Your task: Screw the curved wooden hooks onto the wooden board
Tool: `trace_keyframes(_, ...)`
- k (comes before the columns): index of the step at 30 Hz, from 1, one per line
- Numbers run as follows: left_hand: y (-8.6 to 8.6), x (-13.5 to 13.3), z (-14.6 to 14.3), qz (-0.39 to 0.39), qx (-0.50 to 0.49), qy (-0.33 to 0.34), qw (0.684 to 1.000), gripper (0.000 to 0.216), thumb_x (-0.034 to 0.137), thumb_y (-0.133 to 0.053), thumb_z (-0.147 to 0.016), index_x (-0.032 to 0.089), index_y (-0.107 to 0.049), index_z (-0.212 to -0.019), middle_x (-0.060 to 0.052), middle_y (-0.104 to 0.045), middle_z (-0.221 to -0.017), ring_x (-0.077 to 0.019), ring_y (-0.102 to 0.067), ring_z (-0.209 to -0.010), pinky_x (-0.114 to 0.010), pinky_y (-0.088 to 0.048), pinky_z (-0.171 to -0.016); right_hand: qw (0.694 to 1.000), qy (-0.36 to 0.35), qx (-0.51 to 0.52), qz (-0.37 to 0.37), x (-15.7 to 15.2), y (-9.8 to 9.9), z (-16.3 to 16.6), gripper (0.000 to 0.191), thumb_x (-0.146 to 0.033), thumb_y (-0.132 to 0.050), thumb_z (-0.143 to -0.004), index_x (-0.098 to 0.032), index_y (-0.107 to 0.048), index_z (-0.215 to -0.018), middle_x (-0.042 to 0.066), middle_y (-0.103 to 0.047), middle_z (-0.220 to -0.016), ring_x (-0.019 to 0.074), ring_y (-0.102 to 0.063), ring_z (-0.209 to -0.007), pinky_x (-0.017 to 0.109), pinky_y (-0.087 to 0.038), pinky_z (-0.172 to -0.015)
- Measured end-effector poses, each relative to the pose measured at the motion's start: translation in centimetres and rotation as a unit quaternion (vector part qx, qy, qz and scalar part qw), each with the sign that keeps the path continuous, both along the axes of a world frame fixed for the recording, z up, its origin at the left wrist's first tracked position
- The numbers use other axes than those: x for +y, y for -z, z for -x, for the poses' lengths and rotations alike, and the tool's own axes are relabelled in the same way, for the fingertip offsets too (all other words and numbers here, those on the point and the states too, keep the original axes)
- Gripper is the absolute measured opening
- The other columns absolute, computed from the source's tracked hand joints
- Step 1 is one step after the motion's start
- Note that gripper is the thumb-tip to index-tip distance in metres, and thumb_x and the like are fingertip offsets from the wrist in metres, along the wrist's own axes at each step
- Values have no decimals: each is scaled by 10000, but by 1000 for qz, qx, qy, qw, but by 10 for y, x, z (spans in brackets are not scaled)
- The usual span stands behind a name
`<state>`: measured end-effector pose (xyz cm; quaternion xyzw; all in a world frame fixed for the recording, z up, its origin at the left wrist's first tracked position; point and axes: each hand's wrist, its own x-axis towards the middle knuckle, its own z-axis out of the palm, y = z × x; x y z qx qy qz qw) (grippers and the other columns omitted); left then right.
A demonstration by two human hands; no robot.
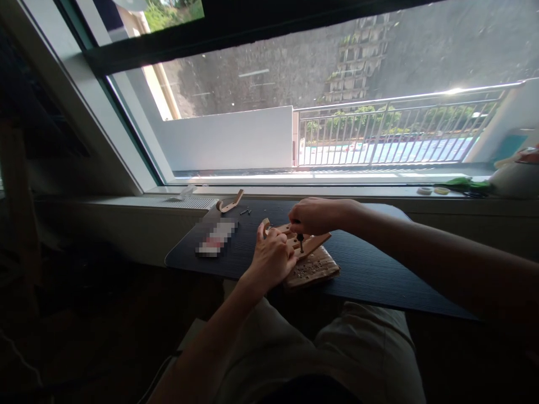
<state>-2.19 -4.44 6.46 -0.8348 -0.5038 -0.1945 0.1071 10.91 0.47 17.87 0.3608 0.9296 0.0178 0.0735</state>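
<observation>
My right hand (314, 215) is closed around the handle of what looks like a screwdriver (300, 240), its thin shaft pointing straight down onto a pale wooden piece (316, 243). Most of the handle is hidden in the fist. My left hand (275, 252) grips the near left side of that wooden piece, which has several dark holes. Beneath the work lies a thick brown board (320, 268), its top scattered with small holes or crumbs. Whether the tip sits in a hole or on a screw cannot be made out.
A curved wooden piece (231, 204) and a few small screws (245, 212) lie at the back left of the dark table (357, 275). A blurred-out flat item (217, 238) is left of my hands. Small round things (433, 191) sit on the windowsill (269, 191).
</observation>
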Motion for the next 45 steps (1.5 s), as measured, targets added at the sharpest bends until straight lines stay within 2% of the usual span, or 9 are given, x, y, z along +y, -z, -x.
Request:
trace_keyframes(3,-1,-1,0,9,-3,1,1000,165,337,-560,-793,254,-684,-724,-15,-585,-798,-219,-466,-998,-536,-42,-1064,997,53,19,-49,12,11,4,347,-379,-445,-825,-141,-687,-895,142,-674,-890,221,-598,-814,283,-397,-644)
trace_keyframes(6,-6,-4,1,8,-22,8,1000,133,312,-603,-761,258,-669,-864,-25,-581,-930,-224,-451,-1060,-527,-69,-1070,994,91,67,-15,23,9,-10,409,-507,-479,-777,-153,-684,-781,89,-657,-744,162,-558,-647,249,-353,-552)
trace_keyframes(9,-9,-12,7,-10,-87,9,996,425,266,-640,-723,275,-548,-1138,-50,-514,-1173,-243,-378,-1191,-506,-124,-1073,972,110,208,31,25,9,-45,486,-584,-459,-760,-144,-657,-702,17,-537,-543,95,-420,-488,237,-282,-471)
trace_keyframes(13,2,-25,20,-50,-234,-37,970,512,256,-600,-749,241,-436,-1233,-69,-474,-1243,-228,-402,-1189,-414,-305,-1021,865,219,440,103,16,39,-94,467,-609,-527,-690,-152,-615,-715,-39,-405,-509,59,-307,-445,220,-245,-426)
trace_keyframes(18,34,-32,25,-32,-400,-96,911,436,284,-599,-748,211,-448,-1150,-70,-554,-1095,-198,-543,-1000,-366,-448,-874,743,310,535,257,13,98,-115,478,-571,-553,-671,-148,-616,-883,-70,-332,-491,52,-235,-417,212,-167,-393)
trace_keyframes(25,45,-26,18,37,-461,-76,883,268,263,-568,-777,200,-525,-1035,-36,-624,-934,-157,-599,-871,-318,-484,-818,756,282,495,322,14,109,-97,498,-568,-537,-688,-112,-652,-850,-58,-366,-489,38,-216,-422,206,-133,-394)
trace_keyframes(36,40,-32,18,36,-435,-66,897,283,291,-584,-768,204,-548,-1034,-32,-628,-928,-154,-599,-841,-300,-485,-796,751,291,496,326,12,110,-100,490,-577,-545,-680,-131,-646,-857,-68,-349,-481,46,-215,-426,212,-149,-399)
trace_keyframes(40,34,-23,48,-28,-438,-110,892,286,332,-554,-793,189,-551,-1041,-47,-620,-954,-155,-596,-852,-296,-482,-787,713,284,537,349,7,118,-107,497,-580,-561,-670,-152,-631,-912,-69,-336,-489,57,-230,-439,222,-172,-415)
trace_keyframes(45,13,34,105,-112,-354,-199,907,221,280,-487,-824,154,-606,-960,-70,-647,-909,-158,-605,-819,-303,-467,-785,673,319,582,326,6,141,-111,466,-636,-540,-644,-193,-624,-760,-44,-338,-470,86,-274,-419,254,-227,-412)
